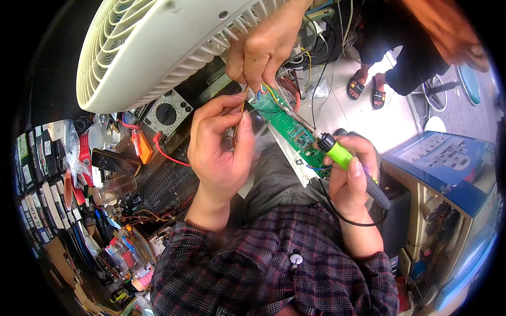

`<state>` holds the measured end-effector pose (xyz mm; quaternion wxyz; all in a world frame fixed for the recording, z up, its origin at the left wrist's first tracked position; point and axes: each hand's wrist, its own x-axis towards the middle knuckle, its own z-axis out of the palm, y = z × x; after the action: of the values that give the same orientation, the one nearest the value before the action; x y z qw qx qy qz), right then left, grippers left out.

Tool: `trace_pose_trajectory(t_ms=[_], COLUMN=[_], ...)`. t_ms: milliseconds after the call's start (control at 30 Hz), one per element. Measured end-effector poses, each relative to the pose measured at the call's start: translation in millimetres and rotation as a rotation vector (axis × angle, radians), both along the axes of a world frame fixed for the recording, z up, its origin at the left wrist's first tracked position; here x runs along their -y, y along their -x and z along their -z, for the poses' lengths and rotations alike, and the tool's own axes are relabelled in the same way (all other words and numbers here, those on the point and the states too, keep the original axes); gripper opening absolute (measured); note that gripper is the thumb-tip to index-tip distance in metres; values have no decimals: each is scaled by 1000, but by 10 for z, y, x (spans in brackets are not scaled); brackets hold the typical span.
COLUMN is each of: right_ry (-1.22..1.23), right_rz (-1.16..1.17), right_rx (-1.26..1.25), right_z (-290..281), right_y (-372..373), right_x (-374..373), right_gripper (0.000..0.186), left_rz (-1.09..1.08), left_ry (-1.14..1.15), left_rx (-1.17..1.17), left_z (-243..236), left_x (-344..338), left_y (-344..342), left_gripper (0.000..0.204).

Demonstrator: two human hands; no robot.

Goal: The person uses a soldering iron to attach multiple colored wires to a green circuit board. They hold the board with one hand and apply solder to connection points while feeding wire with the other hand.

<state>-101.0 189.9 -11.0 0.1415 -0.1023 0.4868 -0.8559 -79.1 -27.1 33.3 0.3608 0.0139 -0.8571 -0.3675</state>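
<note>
My right hand [354, 171] grips a soldering iron [340, 152] with a bright green and black handle. Its metal tip points up and left, over the far end of a green circuit board [301, 138]. Between the thumb and fingers of my left hand [219, 142] is a thin brownish wire-like strand [242, 108], held left of the board; I cannot tell its exact kind. Another person's hand [266, 47] reaches in from the top, fingers closed by the coloured wires [270, 92] at the board's far end. The board lies along a white plastic piece [293, 162] above my lap.
A white fan [158, 50] with a grille looms at upper left. Below it lie a multimeter [167, 113] with a red lead [171, 156] and a dusty keyboard [163, 187]. Boxes and parts crowd the left. A glass-topped cabinet [435, 160] stands right; a person's sandalled feet [366, 89] are beyond.
</note>
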Motion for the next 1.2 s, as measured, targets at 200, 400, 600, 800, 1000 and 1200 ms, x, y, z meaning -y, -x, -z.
trace_pose_trajectory(t_ms=[200, 400, 600, 800, 1000, 1200], right_ry=[24, -39, -1, 1, 17, 11], right_rz=[-17, -55, -46, -51, -48, -55], right_rx=[-16, 5, -15, -7, -17, -12], right_z=[-12, -45, -28, -26, -22, -30], right_y=[54, 60, 76, 82, 89, 89], right_x=[14, 5, 36, 38, 47, 43], right_gripper=[43, 43, 42, 43, 42, 42], left_rz=[-10, 28, -32, -37, -36, 26], left_ry=[25, -9, -4, 22, 17, -11], left_rx=[30, 100, 3, 26, 35, 105], left_z=[-16, -26, 20, 0, 7, -15], left_x=[0, -5, -1, 5, 11, 8], left_y=[-11, -64, -9, -4, -9, -47], left_gripper=[16, 13, 16, 16, 16, 12])
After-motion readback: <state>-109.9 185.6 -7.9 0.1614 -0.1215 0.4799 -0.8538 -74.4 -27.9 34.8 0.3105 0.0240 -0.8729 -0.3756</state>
